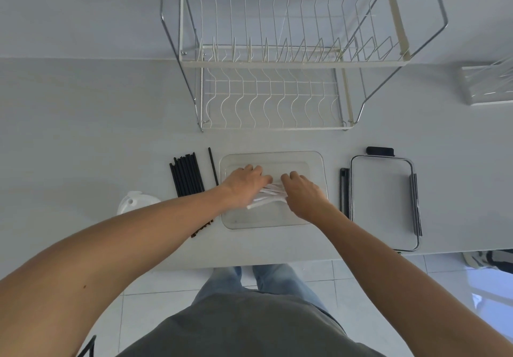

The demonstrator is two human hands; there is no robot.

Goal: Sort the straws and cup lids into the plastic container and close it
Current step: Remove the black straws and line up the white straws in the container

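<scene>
A: Largest item first?

B: One wire dish rack [277, 59], two tiers, standing on the counter [83, 134] behind everything else; its top is cut off by the frame edge.

A: Next?

B: One clear plastic container [316, 162], open, centre of the counter. Both hands are inside it and hide much of its floor. One lid [381, 198] lies flat just to its right, with black clips on its edges.

A: Straws?

B: One bundle of black straws [186, 176] left of the container, about ten, too tightly packed for an exact count. One single black straw [213, 166] lies between the bundle and the container. White straws [266, 198] lie in the container, several, number unclear because the hands cover them.

A: Hands?

B: Left hand [244, 187] and right hand [302, 190] are close together, both on the white straws, fingers curled over them; the grip itself is hard to make out.

A: Smaller things?

B: One white cup lid [133, 201] at far left, half hidden by the left forearm. One brown patterned object [201, 230] beneath that arm, unidentifiable.
</scene>
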